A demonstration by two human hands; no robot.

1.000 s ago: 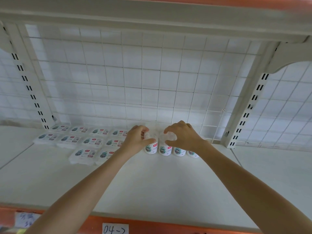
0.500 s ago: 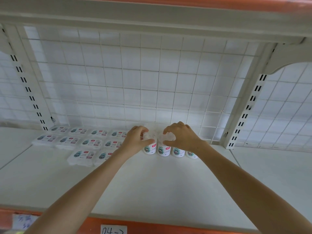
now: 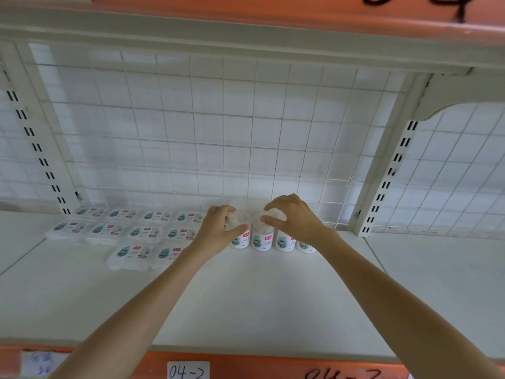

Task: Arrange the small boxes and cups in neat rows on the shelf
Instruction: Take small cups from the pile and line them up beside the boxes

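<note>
Several small white cups with printed labels stand in a row at the back of the white shelf (image 3: 246, 302), near the wire grid. My left hand (image 3: 218, 231) grips the top of the leftmost cup (image 3: 240, 240). My right hand (image 3: 296, 220) is closed over the top of the second cup (image 3: 263, 241); two more cups (image 3: 285, 243) stand to its right, partly hidden by my wrist. Flat white boxes (image 3: 142, 233) lie in rows on the left part of the shelf, with two boxes (image 3: 131, 255) in a shorter front row.
A white wire grid (image 3: 218, 127) closes the back. Slotted uprights (image 3: 382, 170) stand at both sides. An orange front rail with a "04-2" label (image 3: 188, 370) edges the shelf. Another shelf board hangs overhead.
Both hands stay on the tops of the two left cups; their grip shifted only slightly. The camera tilted up a little.
</note>
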